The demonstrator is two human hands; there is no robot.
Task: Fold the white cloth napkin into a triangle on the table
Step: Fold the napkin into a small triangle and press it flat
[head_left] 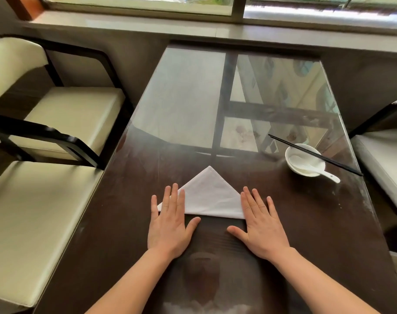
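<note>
Both hands are flat on the table [306,223], palms down, fingers straight and a bit spread, nothing gripped. Left hand [169,223] sits lower centre of the frame, just left of the middle, and its fingers lie over the left corner of the napkin [210,196], so that corner only peeks out past the little finger. Right hand [262,225] mirrors it on the other side, index finger running along the napkin's right corner, the rest of the fingers on bare tabletop; can't really tell if it's pressing the cloth or just touching the edge. Thumbs point in toward each other below the napkin's long edge, apart from one another. Napkin is already a white triangle, lying flat in the middle of the frame between the hands, long edge toward the bottom of the frame, tip pointing up toward the window [215,5]. Over at the right middle of the frame there's a white bowl [305,163] with a white spoon [322,172] in it, handle sticking out lower right, and black chopsticks [315,155] laid across its rim. Cream-cushioned chairs [57,123] with dark frames fill the left side.
</note>
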